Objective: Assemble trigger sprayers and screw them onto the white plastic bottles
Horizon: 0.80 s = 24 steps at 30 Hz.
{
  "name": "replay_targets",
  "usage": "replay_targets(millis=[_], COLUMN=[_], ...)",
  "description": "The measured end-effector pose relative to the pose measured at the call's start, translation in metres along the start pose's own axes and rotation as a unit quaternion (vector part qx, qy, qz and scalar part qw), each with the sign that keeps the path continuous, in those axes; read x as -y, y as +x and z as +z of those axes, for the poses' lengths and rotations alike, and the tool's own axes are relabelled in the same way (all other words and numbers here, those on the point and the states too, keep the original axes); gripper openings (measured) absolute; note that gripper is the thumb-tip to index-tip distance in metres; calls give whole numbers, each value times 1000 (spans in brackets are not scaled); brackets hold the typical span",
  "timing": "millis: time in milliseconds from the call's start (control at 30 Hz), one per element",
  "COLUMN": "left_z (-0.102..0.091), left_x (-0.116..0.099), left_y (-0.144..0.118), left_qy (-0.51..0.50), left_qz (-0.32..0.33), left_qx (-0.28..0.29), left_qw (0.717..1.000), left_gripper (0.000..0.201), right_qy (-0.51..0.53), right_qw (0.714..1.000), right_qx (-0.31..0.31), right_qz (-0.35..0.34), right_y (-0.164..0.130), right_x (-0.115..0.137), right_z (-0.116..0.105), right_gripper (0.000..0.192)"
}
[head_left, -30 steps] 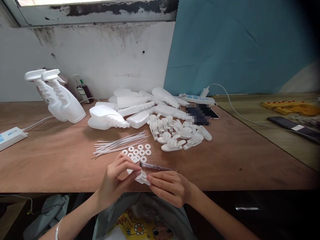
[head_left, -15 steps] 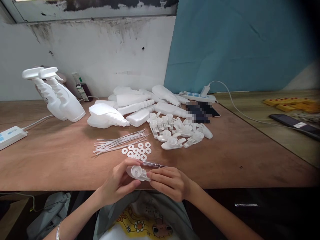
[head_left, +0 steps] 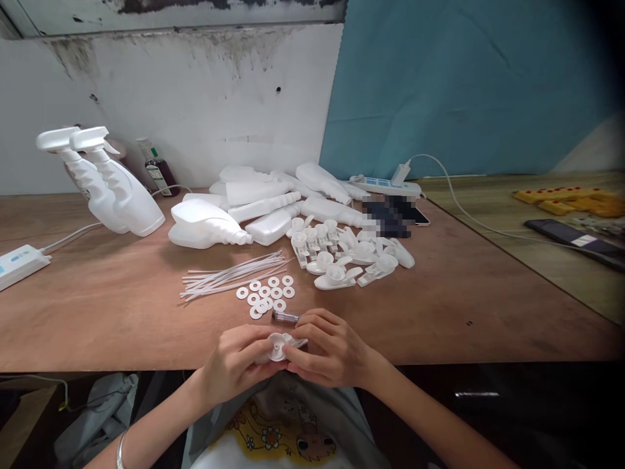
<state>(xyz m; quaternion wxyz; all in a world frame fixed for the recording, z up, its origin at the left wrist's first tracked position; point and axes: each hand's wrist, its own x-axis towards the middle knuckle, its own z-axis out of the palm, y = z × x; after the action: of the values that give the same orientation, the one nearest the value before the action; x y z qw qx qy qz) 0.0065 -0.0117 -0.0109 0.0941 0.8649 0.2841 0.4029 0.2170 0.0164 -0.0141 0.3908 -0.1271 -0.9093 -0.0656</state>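
Both hands are brought together at the near edge of the worktop (head_left: 97,312), just above the lap, where the piece can be seen straight from above. A white sprayer head (head_left: 278,346) is pinched between them: the left hand (head_left: 239,365) is curled under and around it from the left, thumb and forefinger closed on its round collar, while the right hand (head_left: 332,348) is closed on its other end, fingers bent over the top. The collar is turned upward, so its open side is kept in view. A thin screwdriver (head_left: 286,317) with a clear handle is seen just behind the right hand's fingers; whether it is gripped or merely lies on the worktop cannot be told.

Parts are laid out in groups within easy reach: white washers (head_left: 266,294) nearest the hands, a bundle of thin tubes (head_left: 229,277) beside them, a heap of further sprayer heads (head_left: 349,257) to the right, and empty bottles (head_left: 254,208) lying behind. Two finished bottles (head_left: 112,189), heads fitted, are stood apart at the far left, near a power strip (head_left: 19,264).
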Motion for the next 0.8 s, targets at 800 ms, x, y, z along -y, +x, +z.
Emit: replay_targets(millis=[800], left_z=[3], left_x=[-4], left_y=[1], left_qy=[-1], left_qz=[-24], left_qx=[-27], left_qw=[999], left_gripper=[12], right_qy=[26], right_qw=[988], right_qx=[123], right_qz=[93], right_y=[6], right_x=[2], right_z=[-3], right_gripper=[25])
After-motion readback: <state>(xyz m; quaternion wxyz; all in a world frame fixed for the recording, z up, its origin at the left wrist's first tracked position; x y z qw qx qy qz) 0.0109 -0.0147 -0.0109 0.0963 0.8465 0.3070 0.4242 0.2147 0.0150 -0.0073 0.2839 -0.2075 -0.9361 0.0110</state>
